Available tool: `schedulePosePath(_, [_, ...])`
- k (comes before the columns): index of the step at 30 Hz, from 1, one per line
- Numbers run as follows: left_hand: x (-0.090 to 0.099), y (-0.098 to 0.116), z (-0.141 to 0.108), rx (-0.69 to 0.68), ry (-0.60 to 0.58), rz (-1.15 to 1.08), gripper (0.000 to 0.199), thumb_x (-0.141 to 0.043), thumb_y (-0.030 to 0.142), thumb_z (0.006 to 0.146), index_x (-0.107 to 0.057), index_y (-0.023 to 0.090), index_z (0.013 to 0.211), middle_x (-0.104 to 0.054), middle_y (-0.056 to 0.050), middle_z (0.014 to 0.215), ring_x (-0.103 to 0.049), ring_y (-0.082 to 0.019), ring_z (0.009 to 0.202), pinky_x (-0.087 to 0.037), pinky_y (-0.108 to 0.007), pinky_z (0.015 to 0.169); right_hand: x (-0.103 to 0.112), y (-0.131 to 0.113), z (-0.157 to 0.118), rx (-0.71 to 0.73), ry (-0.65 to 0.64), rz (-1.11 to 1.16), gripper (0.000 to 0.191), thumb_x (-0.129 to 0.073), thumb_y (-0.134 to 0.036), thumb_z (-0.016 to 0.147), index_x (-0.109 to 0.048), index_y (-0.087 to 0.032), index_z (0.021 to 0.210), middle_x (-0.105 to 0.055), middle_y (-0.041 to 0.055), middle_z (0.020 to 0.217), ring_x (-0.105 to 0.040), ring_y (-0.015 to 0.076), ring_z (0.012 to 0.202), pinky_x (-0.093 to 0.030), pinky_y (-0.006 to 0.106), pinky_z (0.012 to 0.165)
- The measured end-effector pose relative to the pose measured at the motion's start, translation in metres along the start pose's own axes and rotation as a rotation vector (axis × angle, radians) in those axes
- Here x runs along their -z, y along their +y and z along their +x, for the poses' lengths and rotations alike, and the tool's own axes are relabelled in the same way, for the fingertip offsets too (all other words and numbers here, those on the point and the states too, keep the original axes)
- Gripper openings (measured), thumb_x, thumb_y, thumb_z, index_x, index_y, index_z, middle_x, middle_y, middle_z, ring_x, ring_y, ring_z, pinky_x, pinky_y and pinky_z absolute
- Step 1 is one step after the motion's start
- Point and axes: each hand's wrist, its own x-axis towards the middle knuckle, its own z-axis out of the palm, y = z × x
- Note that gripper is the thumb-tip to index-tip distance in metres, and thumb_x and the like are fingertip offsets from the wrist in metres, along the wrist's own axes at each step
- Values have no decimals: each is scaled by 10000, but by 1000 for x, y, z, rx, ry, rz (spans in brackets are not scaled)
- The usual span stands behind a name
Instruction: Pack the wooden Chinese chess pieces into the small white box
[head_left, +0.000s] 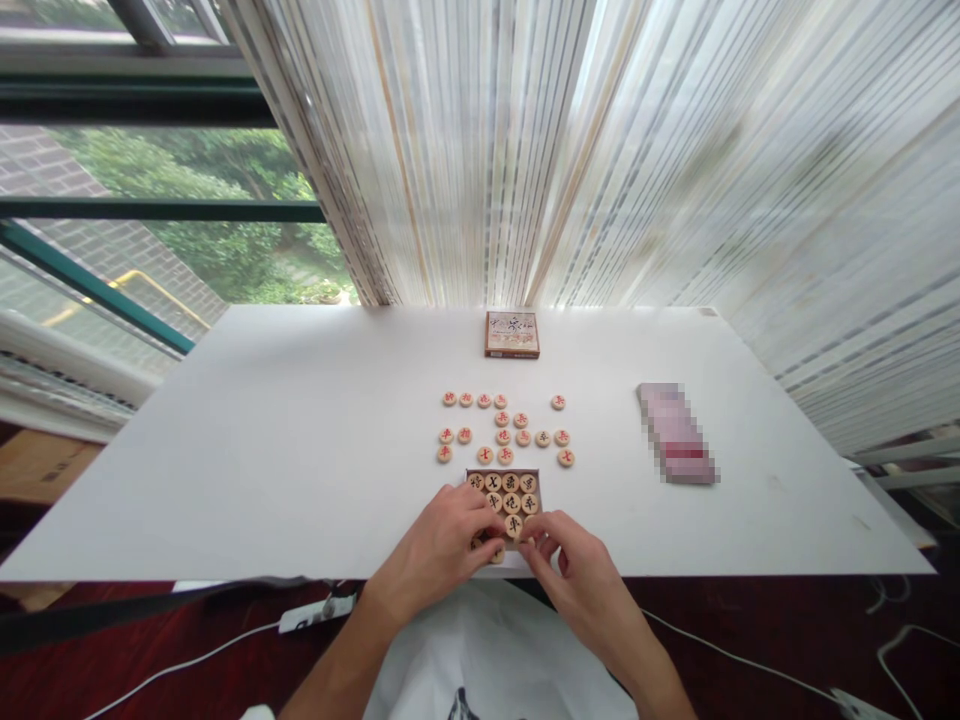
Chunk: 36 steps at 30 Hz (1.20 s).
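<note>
My left hand [439, 550] and right hand [581, 570] curl, fingers bent, over the near end of a shallow brown cardboard box [502, 472] holding round wooden black-lettered xiangqi pieces [511, 503]; I cannot tell whether either hand grips one. Round wooden red-lettered xiangqi pieces [502, 437] lie just beyond on the white table [225, 450], with a printed rectangular box lid [511, 334] farther off and a blurred pink packet [675, 435] to the right.

A white tabletop [225, 450], a printed cardboard box [511, 334] near the far edge, loose round wooden xiangqi pieces [502, 436] with red characters mid-table, an open tray [502, 474] of black-character pieces at the near edge, a pixelated pink packet [677, 433] off to the right
</note>
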Motion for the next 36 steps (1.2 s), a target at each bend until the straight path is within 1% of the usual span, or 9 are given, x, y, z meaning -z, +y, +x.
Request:
schedulePosePath(3, [0,0,0,-7,-2,9,66,-703,209,910,-732,263,934,-682,3,922,-598,-196,935,-412,-341,850,-3,0,2,-32,-9,-59,101,-585,-224,946,-651,-249,875,-667,-4,805,-593,156,661,-475,252,595])
schedulePosePath(6, [0,-2,0,-14,0,7,98,-669,195,934,-734,264,956,-689,-5,937,-603,-198,936,-408,-343,847,-7,1,3,-39,-10,-74,119,-591,-233,940,-650,-248,837,-685,-9,769,-597,160,640,-474,254,594])
schedulePosePath(11, [-2,-5,-1,-15,-3,7,109,-660,195,942,-736,264,977,-693,-12,957,-603,-199,925,-409,-343,848,-10,3,4,-33,-6,-123,123,-616,-252,933,-655,-249,816,-717,-8,771,-623,165,633,-461,254,582])
schedulePosePath(17, [0,-4,-1,-13,-10,1,122,-643,188,950,-731,262,989,-690,-8,963,-611,-189,924,-414,-334,851,-14,4,2,-19,17,-265,131,-633,-233,935,-613,-242,806,-699,-4,784,-626,168,645,-444,263,592])
schedulePosePath(26, [-1,-4,-1,-25,0,12,133,-629,169,954,-727,252,987,-699,-6,952,-630,-181,905,-411,-332,845,-17,6,3,42,41,-336,193,-575,-251,975,-576,-240,782,-664,6,774,-628,164,638,-465,263,593])
schedulePosePath(32, [0,-1,-1,-26,8,24,129,-619,169,959,-720,247,981,-696,-12,942,-626,-187,901,-409,-336,842,-18,10,3,33,28,-318,163,-598,-220,962,-590,-241,800,-668,5,782,-637,175,658,-472,272,610])
schedulePosePath(36, [0,5,-2,-25,20,35,78,-643,207,953,-711,237,977,-684,-15,939,-620,-195,911,-413,-342,842,-14,12,1,32,64,-287,122,-535,-230,998,-620,-247,911,-674,18,836,-639,188,687,-487,292,644])
